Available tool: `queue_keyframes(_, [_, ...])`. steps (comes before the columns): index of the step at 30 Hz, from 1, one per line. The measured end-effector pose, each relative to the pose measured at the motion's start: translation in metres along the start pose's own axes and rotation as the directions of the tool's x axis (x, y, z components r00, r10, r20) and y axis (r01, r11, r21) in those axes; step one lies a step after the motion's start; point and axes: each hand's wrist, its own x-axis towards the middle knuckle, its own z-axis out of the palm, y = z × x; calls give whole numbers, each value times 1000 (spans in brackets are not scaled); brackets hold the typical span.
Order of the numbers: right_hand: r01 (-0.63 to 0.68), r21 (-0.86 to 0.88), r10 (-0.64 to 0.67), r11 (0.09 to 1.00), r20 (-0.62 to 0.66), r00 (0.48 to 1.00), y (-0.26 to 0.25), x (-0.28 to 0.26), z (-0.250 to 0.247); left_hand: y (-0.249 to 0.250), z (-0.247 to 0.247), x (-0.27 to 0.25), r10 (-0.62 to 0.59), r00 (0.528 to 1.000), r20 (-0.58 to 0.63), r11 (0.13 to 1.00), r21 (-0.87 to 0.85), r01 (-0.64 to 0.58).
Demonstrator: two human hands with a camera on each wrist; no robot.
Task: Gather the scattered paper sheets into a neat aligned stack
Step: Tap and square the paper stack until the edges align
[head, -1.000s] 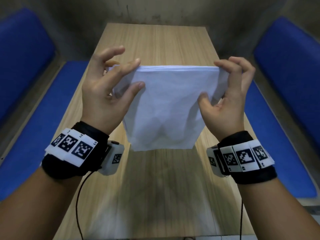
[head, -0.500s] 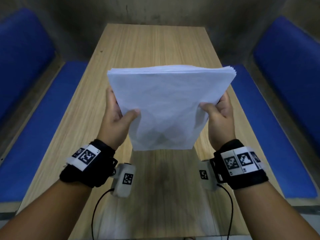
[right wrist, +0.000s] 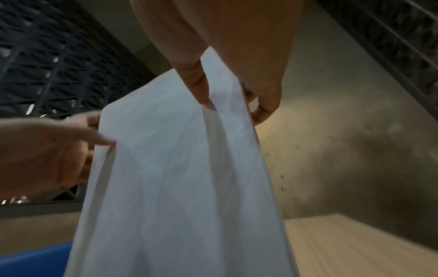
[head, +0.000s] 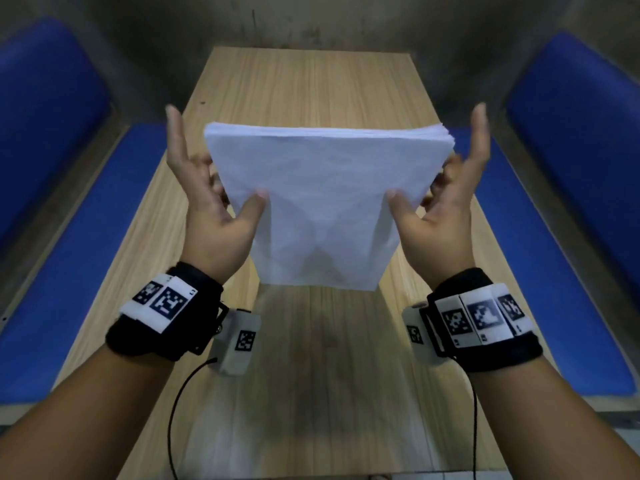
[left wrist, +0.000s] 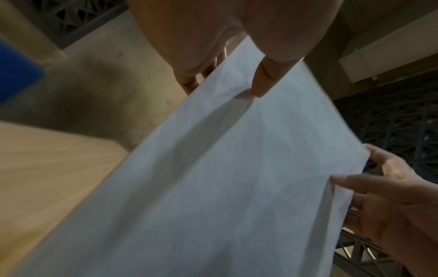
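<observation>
A stack of white paper sheets (head: 318, 209) stands tilted on its lower edge over the wooden table (head: 311, 393); whether that edge touches the wood I cannot tell. My left hand (head: 232, 202) pinches the stack's left side, thumb on the front face and fingers behind, with one finger stretched up beside the edge. My right hand (head: 422, 202) mirrors it on the right side. The left wrist view shows the stack (left wrist: 213, 187) under my left thumb (left wrist: 261, 78). In the right wrist view my right thumb (right wrist: 196, 84) presses the sheets (right wrist: 177, 178).
The long narrow table runs away from me to a grey concrete wall (head: 311, 19). Blue cushioned benches flank it on the left (head: 69, 289) and on the right (head: 561, 289). Thin black cables hang from both wristbands over the near end of the table.
Both hands slid down from the stack's top corners to its sides. Now one finger of each hand points straight up beside the edges while the thumbs stay on the front.
</observation>
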Motion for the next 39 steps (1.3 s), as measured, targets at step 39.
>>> queue_keyframes(39, [-341,257,316,904,134,939,37,-5,9,-35,10,-14,-265,960,87,950,-146,276])
